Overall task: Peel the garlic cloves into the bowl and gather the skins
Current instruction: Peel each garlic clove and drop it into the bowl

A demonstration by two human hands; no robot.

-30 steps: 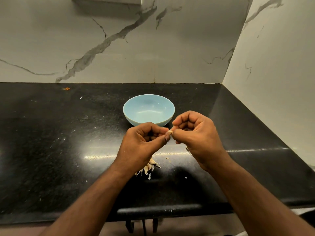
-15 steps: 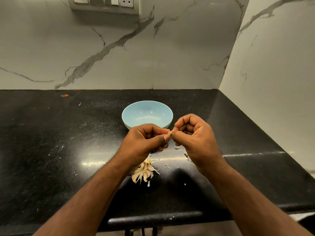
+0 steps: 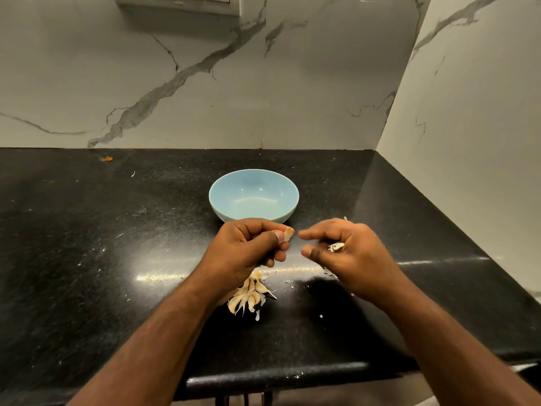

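A light blue bowl (image 3: 254, 194) stands on the black counter with nothing visible inside it. Just in front of it, my left hand (image 3: 248, 244) pinches a garlic clove (image 3: 288, 233) between thumb and fingers. My right hand (image 3: 342, 250) hovers a short gap to the right, its index finger and thumb stretched toward the clove without touching it, and a scrap of pale skin (image 3: 336, 247) sits in its curled fingers. A cluster of unpeeled garlic cloves (image 3: 250, 294) lies on the counter below my left wrist.
The black counter (image 3: 117, 244) meets marble walls at the back and right. Small skin flakes (image 3: 292, 284) are scattered near the hands. An orange speck (image 3: 107, 158) lies at the back left. The counter's front edge (image 3: 263, 376) runs just below my forearms.
My hands were pinched together on the clove; now the right hand has pulled away to the right with a bit of skin, and the left keeps the clove.
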